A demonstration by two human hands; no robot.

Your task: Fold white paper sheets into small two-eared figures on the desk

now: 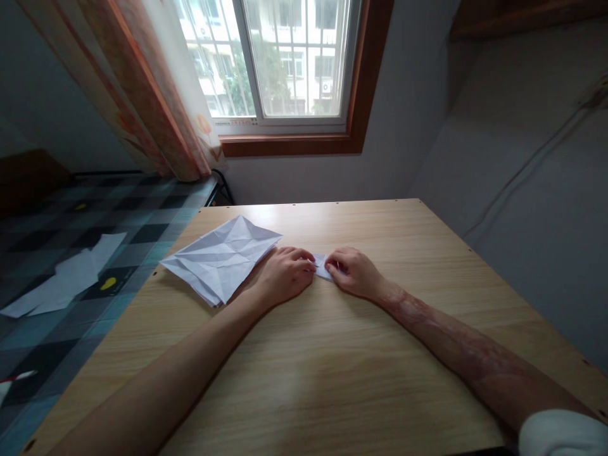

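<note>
On the wooden table (332, 354) both my hands meet over a small folded piece of white paper (322, 266). My left hand (284, 273) has its fingers curled and pinches the paper's left end. My right hand (352, 271) is closed on the paper's right end, fingertips pressed onto it. Most of the small paper is hidden under the fingers. A stack of creased white paper sheets (221, 256) lies just left of my left hand, touching the wrist area.
A bed with a dark checked cover (71, 253) stands left of the table, with loose white sheets (66, 275) on it. A window (285, 57) with a curtain (156, 95) is behind. A grey wall (522, 190) runs along the table's right side.
</note>
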